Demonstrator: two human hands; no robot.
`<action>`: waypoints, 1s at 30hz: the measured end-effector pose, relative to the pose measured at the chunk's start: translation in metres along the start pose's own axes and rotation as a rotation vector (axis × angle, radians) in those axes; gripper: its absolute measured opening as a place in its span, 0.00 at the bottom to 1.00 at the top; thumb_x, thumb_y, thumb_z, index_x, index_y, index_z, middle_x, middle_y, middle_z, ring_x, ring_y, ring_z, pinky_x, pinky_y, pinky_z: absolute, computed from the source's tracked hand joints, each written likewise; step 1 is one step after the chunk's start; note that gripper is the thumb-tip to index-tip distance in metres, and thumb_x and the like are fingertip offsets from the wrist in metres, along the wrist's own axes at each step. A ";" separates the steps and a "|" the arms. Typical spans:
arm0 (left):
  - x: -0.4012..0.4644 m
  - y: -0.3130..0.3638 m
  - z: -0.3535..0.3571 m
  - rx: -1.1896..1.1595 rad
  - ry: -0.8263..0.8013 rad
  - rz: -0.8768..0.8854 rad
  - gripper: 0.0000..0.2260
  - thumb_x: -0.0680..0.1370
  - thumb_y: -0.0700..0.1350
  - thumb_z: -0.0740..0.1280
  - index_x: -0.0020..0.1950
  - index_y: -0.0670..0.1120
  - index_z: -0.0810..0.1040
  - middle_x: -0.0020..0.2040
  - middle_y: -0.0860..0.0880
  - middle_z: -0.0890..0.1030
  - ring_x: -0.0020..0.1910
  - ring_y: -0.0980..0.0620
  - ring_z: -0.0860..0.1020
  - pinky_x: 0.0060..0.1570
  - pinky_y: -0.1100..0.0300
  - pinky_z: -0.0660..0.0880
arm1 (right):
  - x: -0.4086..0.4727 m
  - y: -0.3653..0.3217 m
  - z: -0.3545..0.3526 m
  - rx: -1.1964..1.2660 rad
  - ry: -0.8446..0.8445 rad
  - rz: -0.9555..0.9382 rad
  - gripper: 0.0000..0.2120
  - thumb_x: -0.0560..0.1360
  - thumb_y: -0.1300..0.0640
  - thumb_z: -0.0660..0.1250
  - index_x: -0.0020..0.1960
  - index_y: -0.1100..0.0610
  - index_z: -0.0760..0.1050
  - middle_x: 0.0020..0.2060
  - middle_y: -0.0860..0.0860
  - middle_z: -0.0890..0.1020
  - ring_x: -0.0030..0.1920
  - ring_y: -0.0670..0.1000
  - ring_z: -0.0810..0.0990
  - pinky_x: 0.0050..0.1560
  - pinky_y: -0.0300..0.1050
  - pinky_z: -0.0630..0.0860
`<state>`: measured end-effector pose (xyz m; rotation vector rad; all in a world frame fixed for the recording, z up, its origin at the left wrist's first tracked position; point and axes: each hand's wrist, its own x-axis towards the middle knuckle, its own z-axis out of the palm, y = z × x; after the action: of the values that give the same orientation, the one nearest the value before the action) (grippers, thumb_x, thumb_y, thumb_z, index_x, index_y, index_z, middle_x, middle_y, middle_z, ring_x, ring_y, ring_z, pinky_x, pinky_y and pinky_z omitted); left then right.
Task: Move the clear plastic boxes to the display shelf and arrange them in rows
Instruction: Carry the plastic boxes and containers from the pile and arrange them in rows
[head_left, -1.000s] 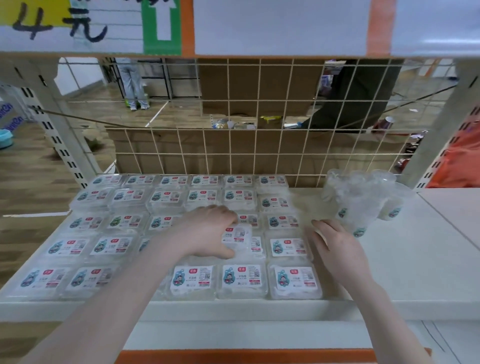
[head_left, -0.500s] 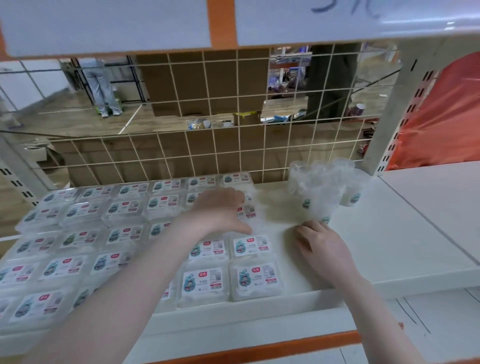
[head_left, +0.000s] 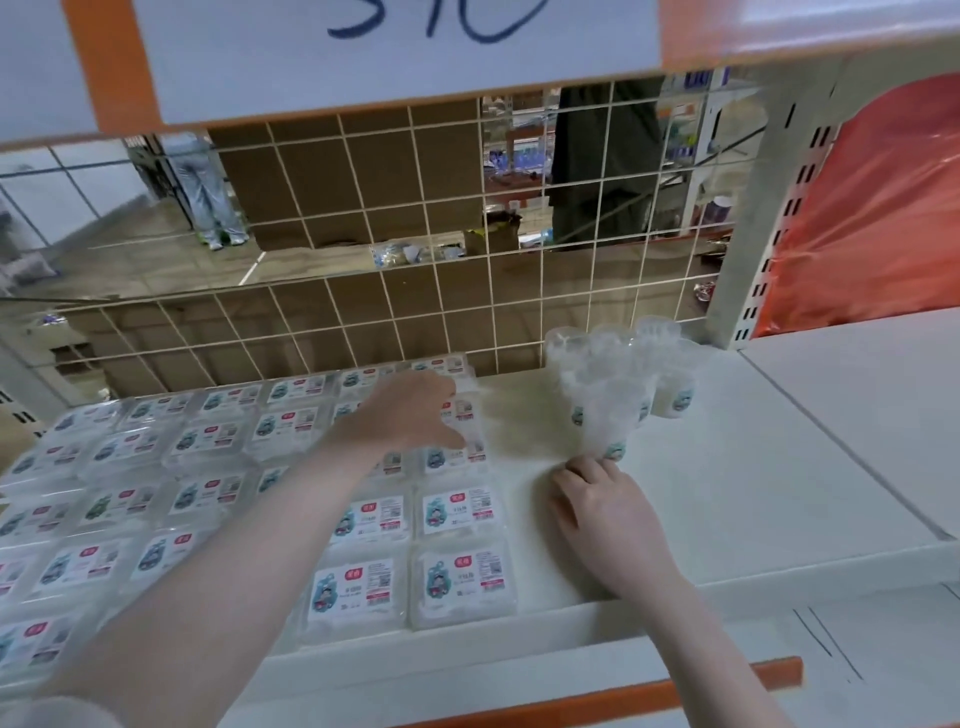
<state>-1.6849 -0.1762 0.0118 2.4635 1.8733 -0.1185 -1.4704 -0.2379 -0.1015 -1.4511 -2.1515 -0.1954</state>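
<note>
The left hand (head_left: 410, 415) had been carried back along the boxes (head_left: 462, 514), fingers curled over one. The right hand (head_left: 605, 506) was rested loosely curled, empty, on the shelf (head_left: 753, 499). Rows were judged nearly filled.

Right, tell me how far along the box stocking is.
Mostly done: clear plastic boxes already lie label-up in rows across the display shelf. In hand: the left hand grips a box in the rightmost column near the back, while the right hand rests on the shelf by the clear cups. Left: settling that box; no unplaced boxes are in view.
</note>
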 end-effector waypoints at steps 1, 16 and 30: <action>0.000 0.000 0.001 0.010 0.008 0.000 0.15 0.72 0.55 0.71 0.47 0.45 0.74 0.43 0.48 0.78 0.41 0.52 0.75 0.38 0.61 0.67 | 0.000 0.000 0.000 -0.001 0.002 0.000 0.05 0.65 0.60 0.72 0.39 0.59 0.79 0.36 0.54 0.78 0.34 0.58 0.77 0.31 0.47 0.77; -0.006 0.003 0.017 -0.095 0.151 -0.126 0.23 0.76 0.52 0.67 0.68 0.44 0.71 0.63 0.46 0.74 0.60 0.48 0.73 0.60 0.54 0.69 | -0.002 -0.006 -0.006 0.021 0.018 0.005 0.06 0.62 0.61 0.73 0.37 0.59 0.79 0.34 0.54 0.78 0.34 0.58 0.77 0.30 0.47 0.76; -0.014 0.001 0.022 -0.126 0.230 -0.104 0.20 0.77 0.53 0.64 0.67 0.46 0.70 0.63 0.48 0.73 0.62 0.49 0.71 0.58 0.57 0.69 | -0.001 -0.009 -0.011 -0.044 -0.092 0.049 0.04 0.64 0.60 0.72 0.39 0.58 0.80 0.36 0.53 0.80 0.36 0.57 0.79 0.32 0.46 0.77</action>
<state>-1.6879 -0.1916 -0.0086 2.3834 2.0245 0.2825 -1.4747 -0.2470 -0.0912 -1.5643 -2.1949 -0.1624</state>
